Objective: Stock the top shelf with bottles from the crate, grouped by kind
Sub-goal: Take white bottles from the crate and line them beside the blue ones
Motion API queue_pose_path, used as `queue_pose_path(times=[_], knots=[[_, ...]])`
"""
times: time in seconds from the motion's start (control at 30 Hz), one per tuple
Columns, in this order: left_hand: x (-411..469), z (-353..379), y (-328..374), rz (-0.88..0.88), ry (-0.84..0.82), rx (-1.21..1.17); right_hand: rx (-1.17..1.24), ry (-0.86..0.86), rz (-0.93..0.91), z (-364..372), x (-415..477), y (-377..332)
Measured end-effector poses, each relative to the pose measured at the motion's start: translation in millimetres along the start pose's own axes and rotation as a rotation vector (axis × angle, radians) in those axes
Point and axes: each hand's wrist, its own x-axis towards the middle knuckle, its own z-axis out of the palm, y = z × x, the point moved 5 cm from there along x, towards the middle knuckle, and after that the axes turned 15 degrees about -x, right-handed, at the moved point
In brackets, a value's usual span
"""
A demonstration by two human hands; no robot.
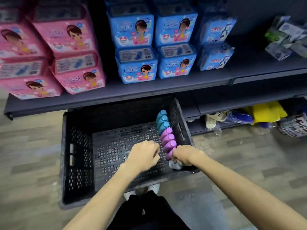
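Three teal bottles (162,122), four purple bottles (169,141)
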Motion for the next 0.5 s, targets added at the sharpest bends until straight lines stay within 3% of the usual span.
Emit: queue_pose_path(times=[0.33,0.5], knots=[[-2,8,-23,-0.03,0.029,-0.031,-0.249,0.085,0.023,29,30,-7],[-6,19,-29,-0.06,0.004,-0.063,-0.254,0.124,0.035,30,36,-3]])
